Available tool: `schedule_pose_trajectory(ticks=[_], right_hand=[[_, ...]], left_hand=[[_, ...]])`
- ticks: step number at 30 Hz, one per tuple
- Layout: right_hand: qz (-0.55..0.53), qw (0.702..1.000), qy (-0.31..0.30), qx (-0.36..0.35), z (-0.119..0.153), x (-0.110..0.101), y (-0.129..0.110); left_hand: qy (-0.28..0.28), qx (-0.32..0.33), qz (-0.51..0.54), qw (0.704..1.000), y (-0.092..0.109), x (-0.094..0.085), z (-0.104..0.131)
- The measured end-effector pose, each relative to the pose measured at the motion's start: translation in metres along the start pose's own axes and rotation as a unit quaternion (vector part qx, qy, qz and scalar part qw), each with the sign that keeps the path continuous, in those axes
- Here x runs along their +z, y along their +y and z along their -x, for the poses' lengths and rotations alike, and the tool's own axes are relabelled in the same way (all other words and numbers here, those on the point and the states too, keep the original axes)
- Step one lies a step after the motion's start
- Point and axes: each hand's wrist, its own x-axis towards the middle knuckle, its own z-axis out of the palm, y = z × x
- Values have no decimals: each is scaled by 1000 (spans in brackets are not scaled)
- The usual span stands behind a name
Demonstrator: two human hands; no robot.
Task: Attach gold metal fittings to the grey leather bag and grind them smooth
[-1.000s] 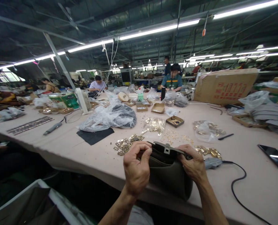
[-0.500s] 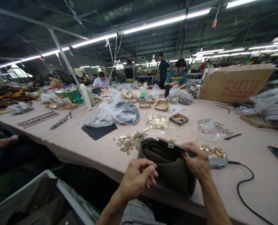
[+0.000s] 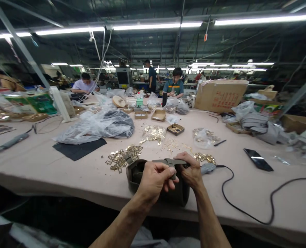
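A dark olive handbag (image 3: 182, 193) rests at the table's front edge, its top partly open. My right hand (image 3: 191, 170) is closed around the bag's upper edge and flap on the right. In front of the opening, my left hand (image 3: 155, 177) pinches the end of a short olive strap (image 3: 172, 165) that lies over the flap edge. The fingers hide most of the strap's tip. Just beyond the bag lie a pile of gold-coloured metal frames (image 3: 125, 156) and, to the right, a smaller heap of gold metal pieces (image 3: 204, 157).
A grey corded hand tool (image 3: 208, 168) lies right of the bag, its black cable curving across the table (image 3: 245, 186). Farther right is a phone (image 3: 258, 159). Behind are a small tray (image 3: 175, 129), plastic bags (image 3: 98, 125) and a carton (image 3: 221, 95). Co-workers sit across the table.
My left hand has moved up and right to the bag's flap and now pinches the strap. My right hand still grips the bag's edge. The head view has swung right.
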Motion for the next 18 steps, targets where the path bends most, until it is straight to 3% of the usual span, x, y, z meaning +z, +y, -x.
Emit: schedule_pose_trajectory(ticks=[6,9,11,15,18], right_hand=[[13,1000,-4,20,-5,4,2],[61,996,-37,59,-3,-15,10],[131,985,-15,112,-4,-36,25],[301,922,71,234,-12,-79,62],[425,848,59,311,-18,-92,84]], left_hand=[[34,63,-13,997,-19,-15,-9],[38,75,-30,996,-23,-25,-10],[37,77,-37,996,-26,-29,-8],[36,76,-39,996,-34,-30,-4],[33,76,-45,996,-36,-27,-4]])
